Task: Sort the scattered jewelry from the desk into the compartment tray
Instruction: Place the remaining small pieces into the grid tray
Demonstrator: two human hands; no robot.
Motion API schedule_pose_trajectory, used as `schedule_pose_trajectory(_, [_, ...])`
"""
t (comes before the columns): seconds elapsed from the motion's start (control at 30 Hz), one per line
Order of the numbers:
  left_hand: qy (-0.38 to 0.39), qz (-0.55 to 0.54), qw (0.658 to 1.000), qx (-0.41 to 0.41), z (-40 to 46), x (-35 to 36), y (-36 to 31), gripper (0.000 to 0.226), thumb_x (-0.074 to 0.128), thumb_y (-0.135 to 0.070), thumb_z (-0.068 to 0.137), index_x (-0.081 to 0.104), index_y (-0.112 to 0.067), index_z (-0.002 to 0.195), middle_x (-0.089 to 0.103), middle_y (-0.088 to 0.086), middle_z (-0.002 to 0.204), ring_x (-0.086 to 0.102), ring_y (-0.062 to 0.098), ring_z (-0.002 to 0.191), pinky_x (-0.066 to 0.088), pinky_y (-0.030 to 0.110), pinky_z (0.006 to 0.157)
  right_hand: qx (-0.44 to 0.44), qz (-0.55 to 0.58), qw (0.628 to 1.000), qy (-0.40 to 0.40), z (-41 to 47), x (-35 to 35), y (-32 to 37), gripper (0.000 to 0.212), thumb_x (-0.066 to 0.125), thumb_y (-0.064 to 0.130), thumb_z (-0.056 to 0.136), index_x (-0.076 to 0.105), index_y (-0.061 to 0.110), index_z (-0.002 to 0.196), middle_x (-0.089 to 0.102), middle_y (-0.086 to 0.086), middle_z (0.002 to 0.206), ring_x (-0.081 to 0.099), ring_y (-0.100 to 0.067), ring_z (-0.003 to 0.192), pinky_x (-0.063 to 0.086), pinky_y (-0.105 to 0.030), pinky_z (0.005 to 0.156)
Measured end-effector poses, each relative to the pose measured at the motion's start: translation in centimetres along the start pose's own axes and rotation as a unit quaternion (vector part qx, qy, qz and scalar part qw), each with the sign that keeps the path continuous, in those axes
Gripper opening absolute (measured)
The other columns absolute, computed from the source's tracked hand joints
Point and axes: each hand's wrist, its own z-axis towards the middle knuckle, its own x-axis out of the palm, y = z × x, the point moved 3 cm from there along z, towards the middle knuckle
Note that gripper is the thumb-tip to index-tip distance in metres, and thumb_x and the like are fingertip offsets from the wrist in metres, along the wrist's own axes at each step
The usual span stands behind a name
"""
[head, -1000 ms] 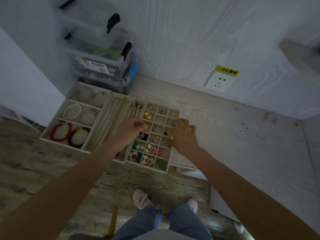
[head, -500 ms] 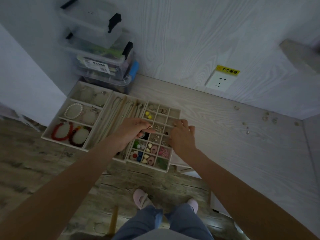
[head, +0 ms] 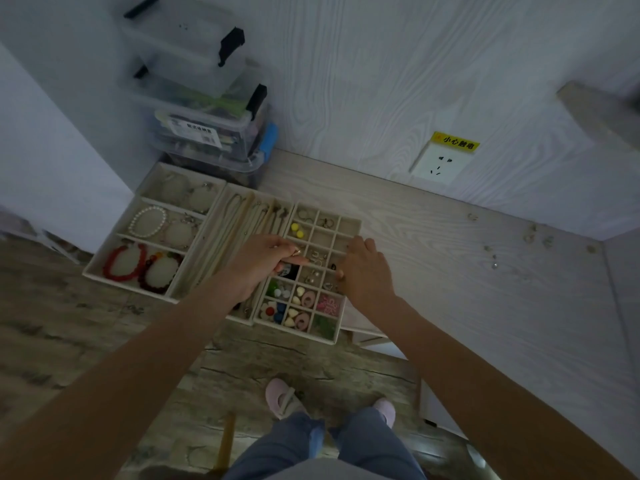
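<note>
Jewelry: most of it already lies in the compartment tray (head: pixel 351 226) at the left end of the tabletop (head: pixel 433 258), near the wall; earrings, studs and coloured pieces fill many small cells.
Left to sort: a few small scattered pieces (head: pixel 491 252) remain on the tabletop's far right, well apart from the tray.
Progress: judged well along, though not finished; several upper cells look empty.
Left hand (head: pixel 258 263): hovers over the tray's left-hand cells, fingers curled, thumb and forefinger pinching a small gold ring-like piece (head: pixel 296 252).
Right hand (head: pixel 362 271): back facing the camera, fingers bent down at the tray's right edge; whether it holds anything I cannot tell.
Hands together: close to each other, not touching.
Neighbours: a bracelet tray (head: pixel 104 252) and a necklace tray (head: pixel 221 216) sit just left of the compartment tray.
</note>
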Motion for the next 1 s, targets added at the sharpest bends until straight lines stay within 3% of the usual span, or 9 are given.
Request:
schedule_pose_trajectory(0.1, [-0.010, -0.008, 1.000, 0.003, -0.1, -0.1, -0.1, 0.014, 0.051, -0.008, 0.094, 0.064, -0.006, 0.090, 0.071, -0.008, 0.065, 0.045, -0.004, 0.039, 0.039, 0.011, 0.048, 0.005, -0.013, 0.999, 0.032, 0.0, 0.1, 0.6, 0.017, 0.057, 0.006, 0.087, 0.063, 0.009, 0.103, 0.044, -0.010, 0.122, 0.046, -0.025, 0.109, 0.039, -0.031, 0.075])
schedule_pose_trajectory(0.2, [-0.013, -0.009, 1.000, -0.003, 0.0, -0.2, -0.1, 0.016, 0.052, -0.010, 0.094, 0.065, -0.003, 0.095, 0.074, 0.004, 0.086, 0.042, -0.002, 0.038, 0.037, 0.016, 0.052, 0.009, -0.026, 0.999, 0.037, -0.1, 0.0, 1.0, 0.021, 0.052, -0.001, 0.087, 0.061, 0.006, 0.105, 0.047, -0.011, 0.121, 0.049, -0.026, 0.108, 0.038, -0.031, 0.071])
schedule_pose_trajectory(0.3, [-0.015, -0.005, 1.000, -0.009, 0.1, -0.4, 0.0, 0.018, 0.052, -0.012, 0.094, 0.065, 0.000, 0.098, 0.074, 0.005, 0.089, 0.040, 0.001, 0.041, 0.037, 0.018, 0.055, 0.004, -0.032, 0.999, 0.032, 0.0, 0.0, 1.1, 0.022, 0.049, -0.003, 0.088, 0.060, 0.006, 0.106, 0.050, -0.011, 0.119, 0.051, -0.026, 0.107, 0.037, -0.032, 0.071])
schedule_pose_trajectory(0.47, [-0.014, -0.004, 1.000, -0.005, 0.2, -0.6, 0.1, 0.018, 0.052, -0.011, 0.094, 0.065, 0.000, 0.097, 0.074, -0.001, 0.082, 0.040, 0.003, 0.044, 0.036, 0.016, 0.051, 0.032, -0.020, 0.998, 0.047, 0.0, 0.1, 1.1, 0.023, 0.049, -0.002, 0.089, 0.060, 0.007, 0.107, 0.051, -0.011, 0.119, 0.052, -0.028, 0.107, 0.044, -0.035, 0.079])
schedule_pose_trajectory(0.63, [-0.020, 0.007, 1.000, 0.003, 0.0, -0.6, 0.0, 0.016, 0.053, -0.011, 0.094, 0.066, -0.004, 0.090, 0.074, -0.002, 0.080, 0.042, -0.002, 0.041, 0.036, 0.013, 0.049, 0.065, -0.027, 0.996, 0.054, 0.5, 0.4, 1.0, 0.015, 0.055, 0.010, 0.090, 0.061, 0.013, 0.103, 0.060, -0.008, 0.107, 0.062, -0.025, 0.094, 0.039, -0.029, 0.066])
schedule_pose_trajectory(0.87, [-0.016, 0.011, 1.000, 0.006, 0.1, -0.8, 0.0, 0.017, 0.052, -0.012, 0.094, 0.066, -0.003, 0.096, 0.074, -0.001, 0.081, 0.044, -0.001, 0.043, 0.036, 0.014, 0.049, 0.082, -0.003, 0.995, 0.062, 0.6, 0.1, 0.3, 0.011, 0.056, 0.018, 0.091, 0.062, 0.014, 0.100, 0.063, -0.005, 0.103, 0.063, -0.023, 0.092, 0.039, -0.026, 0.065])
schedule_pose_trajectory(1.0, [-0.014, 0.015, 1.000, 0.008, 0.3, -0.9, 0.1, 0.017, 0.052, -0.012, 0.094, 0.066, -0.003, 0.099, 0.074, -0.001, 0.080, 0.045, 0.000, 0.046, 0.036, 0.017, 0.053, 0.081, 0.019, 0.994, 0.072, 0.5, -0.5, -0.6, 0.018, 0.054, 0.016, 0.092, 0.060, 0.011, 0.108, 0.062, -0.008, 0.109, 0.062, -0.026, 0.099, 0.041, -0.028, 0.072])
